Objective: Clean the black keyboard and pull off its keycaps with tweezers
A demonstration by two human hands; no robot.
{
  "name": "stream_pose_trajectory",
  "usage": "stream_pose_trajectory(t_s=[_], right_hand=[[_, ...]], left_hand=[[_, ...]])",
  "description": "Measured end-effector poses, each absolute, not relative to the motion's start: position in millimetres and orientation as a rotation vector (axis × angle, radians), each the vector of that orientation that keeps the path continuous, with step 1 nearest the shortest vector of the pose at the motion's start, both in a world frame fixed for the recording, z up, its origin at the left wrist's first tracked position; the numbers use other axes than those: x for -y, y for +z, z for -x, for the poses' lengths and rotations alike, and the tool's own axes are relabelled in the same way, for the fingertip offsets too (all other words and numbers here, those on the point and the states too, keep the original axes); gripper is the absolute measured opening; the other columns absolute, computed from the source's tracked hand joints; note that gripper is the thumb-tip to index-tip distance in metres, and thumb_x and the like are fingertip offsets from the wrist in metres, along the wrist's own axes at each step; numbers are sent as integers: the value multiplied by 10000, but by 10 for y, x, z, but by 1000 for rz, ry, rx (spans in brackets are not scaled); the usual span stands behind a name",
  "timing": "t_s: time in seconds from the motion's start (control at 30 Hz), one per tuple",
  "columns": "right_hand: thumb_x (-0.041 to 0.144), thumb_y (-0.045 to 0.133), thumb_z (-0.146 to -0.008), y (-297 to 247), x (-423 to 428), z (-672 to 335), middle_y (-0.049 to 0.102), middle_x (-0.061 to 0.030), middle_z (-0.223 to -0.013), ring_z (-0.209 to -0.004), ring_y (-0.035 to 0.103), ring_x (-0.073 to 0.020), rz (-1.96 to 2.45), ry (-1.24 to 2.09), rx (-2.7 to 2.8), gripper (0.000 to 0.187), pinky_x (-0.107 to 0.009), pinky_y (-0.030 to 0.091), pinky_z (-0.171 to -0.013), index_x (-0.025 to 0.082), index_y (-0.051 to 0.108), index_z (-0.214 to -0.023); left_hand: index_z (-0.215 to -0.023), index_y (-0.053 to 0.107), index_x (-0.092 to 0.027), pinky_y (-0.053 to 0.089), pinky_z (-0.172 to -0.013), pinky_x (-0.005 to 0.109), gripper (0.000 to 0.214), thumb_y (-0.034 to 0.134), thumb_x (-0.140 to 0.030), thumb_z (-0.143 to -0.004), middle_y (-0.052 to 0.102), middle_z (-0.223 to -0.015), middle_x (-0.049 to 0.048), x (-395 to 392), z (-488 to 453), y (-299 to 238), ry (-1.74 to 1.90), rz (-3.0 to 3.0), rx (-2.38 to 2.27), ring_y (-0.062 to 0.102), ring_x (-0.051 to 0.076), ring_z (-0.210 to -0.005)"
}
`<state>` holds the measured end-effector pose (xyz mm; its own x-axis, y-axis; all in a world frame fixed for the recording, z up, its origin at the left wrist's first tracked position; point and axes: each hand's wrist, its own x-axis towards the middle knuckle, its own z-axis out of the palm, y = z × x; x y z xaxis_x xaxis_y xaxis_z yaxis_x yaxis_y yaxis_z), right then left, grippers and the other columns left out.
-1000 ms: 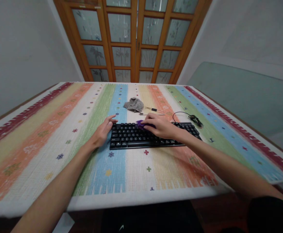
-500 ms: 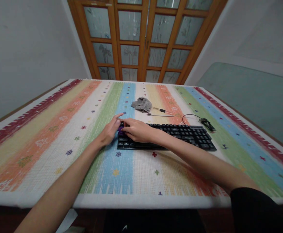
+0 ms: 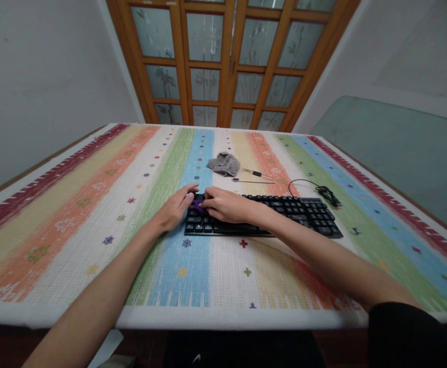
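Note:
A black keyboard (image 3: 284, 212) lies across the middle of the striped tablecloth (image 3: 93, 204). My right hand (image 3: 227, 205) rests on its left part, fingers pressed down on a small purple lump (image 3: 198, 204) that sits on the keys. At the keyboard's left end lies my left hand (image 3: 175, 209), its fingers stretched flat, touching the edge and holding nothing.
Behind the keyboard sit a crumpled grey cloth (image 3: 224, 163), a small screwdriver (image 3: 254, 173) and a thin metal rod (image 3: 252, 181). The keyboard's black cable (image 3: 315, 188) coils at the right. Wooden doors with frosted glass (image 3: 231, 61) stand beyond the table.
My right hand slid the purple lump from the keyboard's middle to its left part, then slightly to the right. The left hand stayed at the keyboard's left end.

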<state>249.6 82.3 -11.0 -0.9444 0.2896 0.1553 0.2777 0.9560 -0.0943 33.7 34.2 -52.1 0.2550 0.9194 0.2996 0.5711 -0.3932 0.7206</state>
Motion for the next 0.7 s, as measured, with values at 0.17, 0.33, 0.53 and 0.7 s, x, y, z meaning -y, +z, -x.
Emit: stream_pose_trajectory(t_s=[0.17, 0.33, 0.53, 0.7], right_hand=[[119, 502, -978, -166, -825, -2594, 597, -157, -1051, -906, 544, -220, 424, 177, 2901, 270, -366, 490, -855, 95, 717, -1139], [113, 499, -978, -170, -820, -2662, 602, -138, -1045, -921, 548, -215, 465, 241, 2892, 280, -359, 495, -871, 119, 721, -1149], [113, 507, -970, -142, -816, -2783, 590, -123, -1027, -902, 547, -200, 508, 311, 2872, 261, -342, 500, -862, 111, 719, -1124], [140, 492, -985, -118, -765, -2884, 581, -115, -1040, -884, 556, -192, 577, 310, 2880, 240, -338, 504, -861, 132, 712, -1082]], left_hand=[[-1379, 548, -157, 395, -1137, 501, 631, 241, -582, -1028, 628, -1369, 143, -335, -347, -507, 968, -2098, -1365, 577, 313, -1265], [-1300, 602, -157, 391, -1145, 495, 640, 205, -584, -1036, 637, -1332, 135, -368, -334, -554, 974, -2151, -1332, 572, 301, -1255], [-1247, 627, -170, 383, -1157, 473, 645, 178, -585, -1038, 642, -1304, 120, -415, -308, -624, 980, -2192, -1291, 566, 285, -1256], [-1247, 650, -197, 363, -1172, 500, 631, 181, -563, -1039, 628, -1336, 109, -396, -319, -588, 959, -2177, -1314, 559, 288, -1269]])
